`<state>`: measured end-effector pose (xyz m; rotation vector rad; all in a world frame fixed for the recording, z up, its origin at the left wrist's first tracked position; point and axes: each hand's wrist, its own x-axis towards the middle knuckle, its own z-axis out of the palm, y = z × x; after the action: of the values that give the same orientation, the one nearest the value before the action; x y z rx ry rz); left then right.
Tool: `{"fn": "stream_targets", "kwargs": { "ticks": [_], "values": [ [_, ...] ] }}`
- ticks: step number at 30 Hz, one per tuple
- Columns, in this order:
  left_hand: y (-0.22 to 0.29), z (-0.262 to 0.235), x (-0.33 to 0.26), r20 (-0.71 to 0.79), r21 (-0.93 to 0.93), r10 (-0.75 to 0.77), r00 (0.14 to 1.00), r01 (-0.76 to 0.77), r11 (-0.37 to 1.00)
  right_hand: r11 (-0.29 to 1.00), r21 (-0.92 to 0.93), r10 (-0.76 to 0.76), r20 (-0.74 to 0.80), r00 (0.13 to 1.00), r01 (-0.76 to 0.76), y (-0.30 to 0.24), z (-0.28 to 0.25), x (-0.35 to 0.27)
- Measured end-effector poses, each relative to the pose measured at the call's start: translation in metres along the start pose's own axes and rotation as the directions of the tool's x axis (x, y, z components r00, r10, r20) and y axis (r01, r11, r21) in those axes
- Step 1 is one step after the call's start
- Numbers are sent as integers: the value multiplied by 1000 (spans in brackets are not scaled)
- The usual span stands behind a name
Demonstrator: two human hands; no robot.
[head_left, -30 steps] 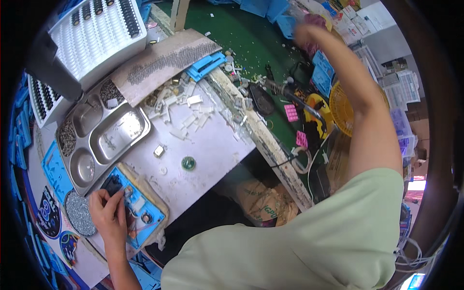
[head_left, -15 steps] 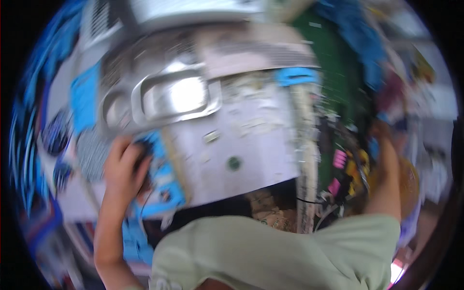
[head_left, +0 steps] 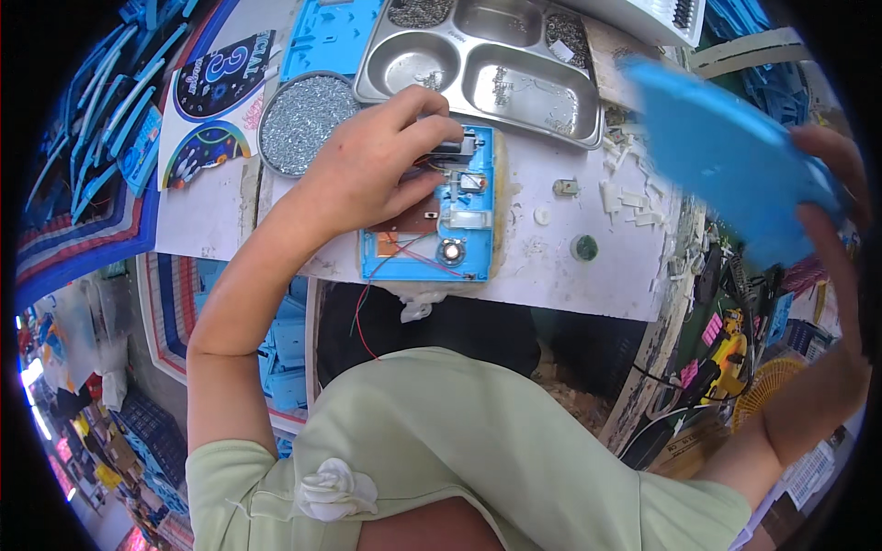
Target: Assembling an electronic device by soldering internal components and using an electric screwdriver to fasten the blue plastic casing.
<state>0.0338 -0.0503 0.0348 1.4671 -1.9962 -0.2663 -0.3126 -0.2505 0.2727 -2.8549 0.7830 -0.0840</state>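
Observation:
A blue plastic housing [head_left: 476,266] lies open side up on the white table, with red and dark wires, small parts and a round metal piece [head_left: 451,252] in it. My left hand [head_left: 367,165] reaches over its far left part, thumb and fingers closed around a dark component [head_left: 450,147] seated there; the fingertips partly hide it. Out to the right, my right hand [head_left: 831,184] grips a larger blue plastic panel [head_left: 717,151] by its right edge. That panel is in the air, tilted and blurred.
A steel compartment tray [head_left: 588,119] with screws stands behind the housing, beside a round dish of small metal pieces [head_left: 308,124]. White plastic bits [head_left: 634,200] and a small green-topped round piece [head_left: 584,247] lie to the right. Blue panels [head_left: 101,110] are heaped at far left.
My right hand has come up from the lower right and now holds the blue panel. My left hand stays at the housing. The view has turned, shifting the whole scene.

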Motion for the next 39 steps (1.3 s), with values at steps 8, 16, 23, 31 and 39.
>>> {"fn": "stream_targets", "kwargs": {
  "ticks": [8, 16, 23, 31, 39],
  "values": [
    [16, 26, -26, 9, 154, 97, 995, -97, 983, 994, 5, -111, 124, 986, 111, -74, 42, 46],
    [26, 44, -26, 77, 310, 33, 996, -55, 949, 996, 76, -47, 111, 993, 38, -43, 52, 27],
    [20, 45, -22, 156, 305, 101, 983, -145, 941, 990, 138, -29, 81, 996, 17, -39, 65, 14],
    [1, 25, -28, -29, 115, 193, 981, -188, 975, 965, 218, -168, 107, 980, 142, -55, 69, 31],
    [23, -43, -1, -4, -267, -230, 973, 221, 938, 816, 301, -485, -109, 868, 494, -89, 92, 101]
  ]
}}
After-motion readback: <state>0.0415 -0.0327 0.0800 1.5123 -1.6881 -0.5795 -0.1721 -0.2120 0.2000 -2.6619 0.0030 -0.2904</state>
